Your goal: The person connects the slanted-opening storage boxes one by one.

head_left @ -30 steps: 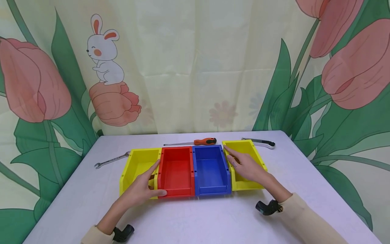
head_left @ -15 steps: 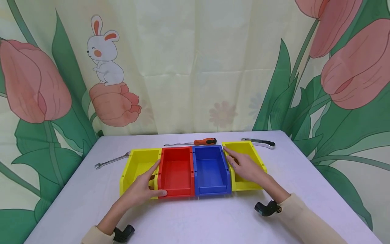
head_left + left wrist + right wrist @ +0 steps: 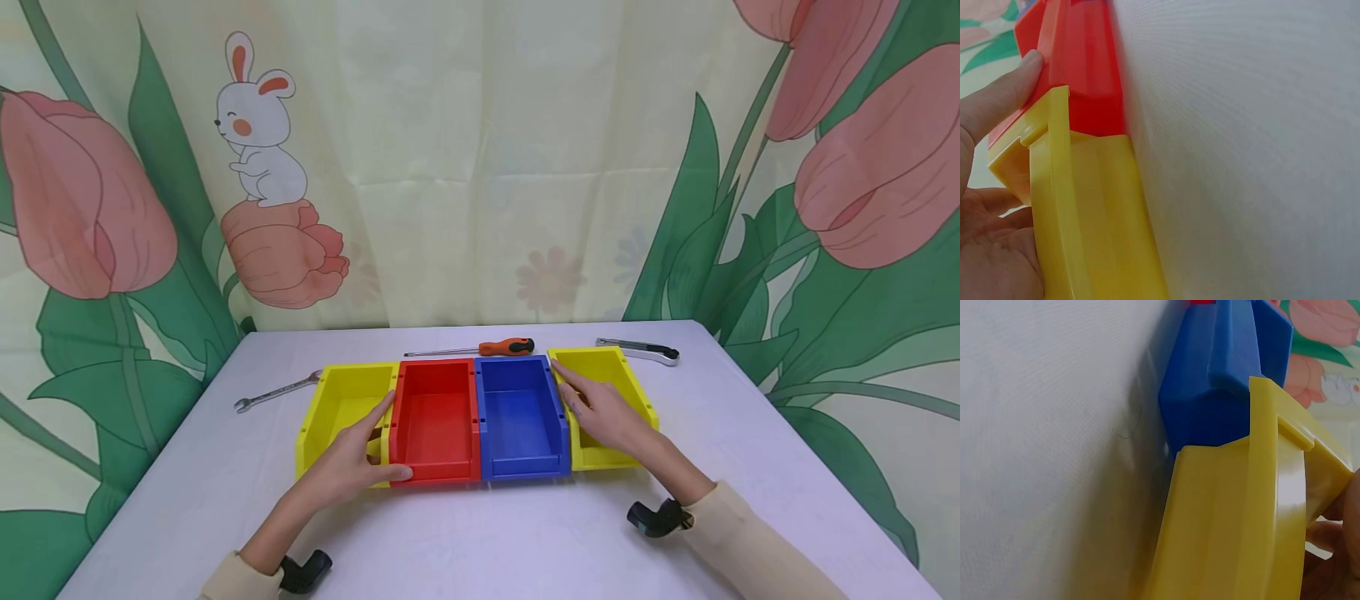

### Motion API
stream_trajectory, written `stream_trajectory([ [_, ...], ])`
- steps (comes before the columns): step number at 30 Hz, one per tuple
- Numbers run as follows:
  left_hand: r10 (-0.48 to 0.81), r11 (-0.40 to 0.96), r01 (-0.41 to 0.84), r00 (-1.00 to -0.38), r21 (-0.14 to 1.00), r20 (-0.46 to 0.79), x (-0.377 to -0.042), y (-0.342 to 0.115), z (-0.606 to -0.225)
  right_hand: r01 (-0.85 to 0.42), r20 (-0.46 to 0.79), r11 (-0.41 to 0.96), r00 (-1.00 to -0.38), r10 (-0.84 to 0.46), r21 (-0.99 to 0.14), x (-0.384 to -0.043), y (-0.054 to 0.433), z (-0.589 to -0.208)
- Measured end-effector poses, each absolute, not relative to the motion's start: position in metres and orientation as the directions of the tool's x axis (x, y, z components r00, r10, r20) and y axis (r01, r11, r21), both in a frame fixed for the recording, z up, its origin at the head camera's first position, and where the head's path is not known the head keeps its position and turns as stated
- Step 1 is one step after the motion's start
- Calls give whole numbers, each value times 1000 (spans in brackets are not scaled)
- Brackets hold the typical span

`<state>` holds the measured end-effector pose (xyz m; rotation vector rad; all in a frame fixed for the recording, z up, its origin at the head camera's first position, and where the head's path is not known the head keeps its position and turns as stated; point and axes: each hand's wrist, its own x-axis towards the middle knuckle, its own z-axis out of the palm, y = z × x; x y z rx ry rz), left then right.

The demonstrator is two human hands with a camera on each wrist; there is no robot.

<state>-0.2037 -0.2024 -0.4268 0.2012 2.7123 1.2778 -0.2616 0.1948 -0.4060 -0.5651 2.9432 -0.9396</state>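
A row of bins stands on the table: a left yellow bin (image 3: 352,392), a red bin (image 3: 437,417), a blue bin (image 3: 521,417) and a right yellow bin (image 3: 611,362) set at a slight angle. My left hand (image 3: 339,467) rests at the yellow-red join, index finger along the walls. Its thumb (image 3: 1007,97) lies on the red bin's rim in the left wrist view, other fingers partly hidden inside the yellow bin. My right hand (image 3: 611,414) reaches into the right yellow bin, index finger at its left wall beside the blue bin; its other fingers (image 3: 1325,537) are partly hidden.
Behind the bins lies an orange-and-black screwdriver (image 3: 506,347). A wrench (image 3: 277,392) lies to the left, and a metal tool with a black end (image 3: 641,350) at the back right. A printed curtain (image 3: 480,167) hangs behind the white table (image 3: 480,542).
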Motion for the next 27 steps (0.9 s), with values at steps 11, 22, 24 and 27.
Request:
stream_trajectory([
  [11,169,635,59,-983,771,-64,-204,-202,-427,-322,75,754,-936,-343,-572,-262,192,-404],
  [22,171,636,59,-983,769,-66,-204,-203,-427,-299,51,762,-942,-332,-574,-262,191,-417],
  [24,170,639,60,-983,767,-65,-204,-202,-427,-298,50,759,-942,-332,-579,-263,192,-417],
  [27,168,640,59,-984,766,-65,-204,-202,-427,-301,50,755,-940,-336,-583,-262,192,-418],
])
